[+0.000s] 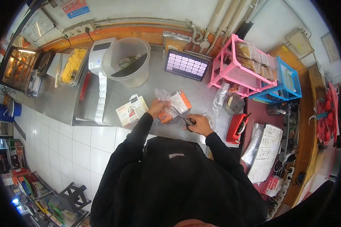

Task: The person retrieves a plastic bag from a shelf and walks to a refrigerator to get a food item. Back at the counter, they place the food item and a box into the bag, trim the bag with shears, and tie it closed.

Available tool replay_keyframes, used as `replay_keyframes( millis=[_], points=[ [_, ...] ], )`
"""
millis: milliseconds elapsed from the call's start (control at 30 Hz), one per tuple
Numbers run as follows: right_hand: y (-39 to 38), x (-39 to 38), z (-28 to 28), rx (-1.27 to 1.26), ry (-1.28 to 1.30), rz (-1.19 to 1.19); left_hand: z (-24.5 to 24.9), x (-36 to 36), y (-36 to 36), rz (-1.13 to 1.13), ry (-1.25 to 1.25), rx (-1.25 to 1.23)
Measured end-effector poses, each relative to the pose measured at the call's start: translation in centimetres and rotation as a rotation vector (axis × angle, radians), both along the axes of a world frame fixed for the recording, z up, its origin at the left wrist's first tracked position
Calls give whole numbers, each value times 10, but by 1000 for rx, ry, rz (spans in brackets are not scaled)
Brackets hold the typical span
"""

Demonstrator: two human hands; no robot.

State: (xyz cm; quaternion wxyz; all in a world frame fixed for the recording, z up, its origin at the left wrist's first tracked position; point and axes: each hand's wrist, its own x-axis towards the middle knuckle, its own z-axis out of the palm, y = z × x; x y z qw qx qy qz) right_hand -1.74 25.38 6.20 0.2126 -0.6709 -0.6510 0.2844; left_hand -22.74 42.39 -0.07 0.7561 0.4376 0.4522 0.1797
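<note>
On the steel counter in front of me lies an orange and white box in a clear plastic bag. My left hand is closed on the gathered plastic at the box's left side. In my right hand is a pair of scissors with dark handles, fingers through the loops. The blades point up and left across the box, toward my left hand. Left of the box rests a cream-coloured box with a white label on it.
Behind stand a touchscreen, a clear bucket and a receipt printer trailing a long paper strip. To the right are pink baskets, a blue basket and a red tape dispenser. A yellow-filled tray sits far left.
</note>
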Motion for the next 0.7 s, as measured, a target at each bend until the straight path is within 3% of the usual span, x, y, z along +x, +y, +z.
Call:
replay_keyframes(
  millis=[100,300,700],
  points=[
    [4,0,12,-93,11,-11,1,-4,2,-53,8,3],
    [9,8,-21,148,-82,90,4,-5,5,-75,-38,-40],
    [28,31,-34,207,-276,237,-2,-5,6,-60,-57,-83]
  ],
)
